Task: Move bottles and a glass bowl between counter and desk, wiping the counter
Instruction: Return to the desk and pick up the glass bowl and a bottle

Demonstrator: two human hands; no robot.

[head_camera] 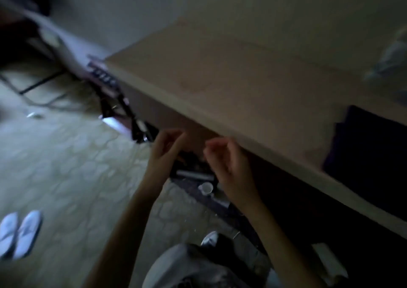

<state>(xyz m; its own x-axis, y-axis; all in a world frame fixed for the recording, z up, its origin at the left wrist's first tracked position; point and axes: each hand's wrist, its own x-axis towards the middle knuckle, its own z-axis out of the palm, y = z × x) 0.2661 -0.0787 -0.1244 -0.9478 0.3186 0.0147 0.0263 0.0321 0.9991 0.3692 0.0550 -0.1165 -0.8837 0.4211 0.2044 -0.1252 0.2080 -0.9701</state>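
The picture is dim and smeared. The left hand (166, 148) and right hand (226, 158) are raised side by side at the centre, close but not touching, just below the front edge of the beige counter (231, 78). Both have fingers loosely curled with nothing visible in them. The counter runs from 10 o'clock to 4 o'clock. A dark cloth (372, 147) lies on it at 3 o'clock. A pair of white slippers (18, 232) sits on the floor at 8 o'clock. No bottle or bowl can be made out.

Bare beige counter (242, 74), edge-on.
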